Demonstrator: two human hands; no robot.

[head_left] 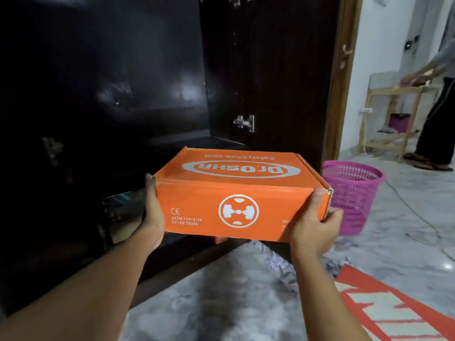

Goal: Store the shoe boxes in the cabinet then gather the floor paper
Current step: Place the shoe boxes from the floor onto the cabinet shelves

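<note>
- The left hand (152,212) grips the left end of a closed orange cardboard shoe box (240,193); its thumb lies up the near left corner and its other fingers are hidden behind and under the box.
- The right hand (314,225) grips the right end, thumb pressed on the near face by the top right corner, fingers (333,214) wrapped round the side.
- Both hands hold the box level in the air, its lid closed, white logo printing on the lid and near face.
- The box is in front of the open dark wooden cabinet (98,94), by the front edge of a shelf, not resting on it.
- The cabinet door (270,70) stands open to the right, a metal hinge (244,123) showing.
- Crumpled printed paper (280,264) lies on the grey marble floor (209,303) below the box.
- A pink plastic mesh basket (352,193) stands on the floor just right of the box.
- An orange-and-white flat item (384,311) lies at the floor's near right corner.
- Another person (435,114) stands well apart by a wooden rack (394,114).
</note>
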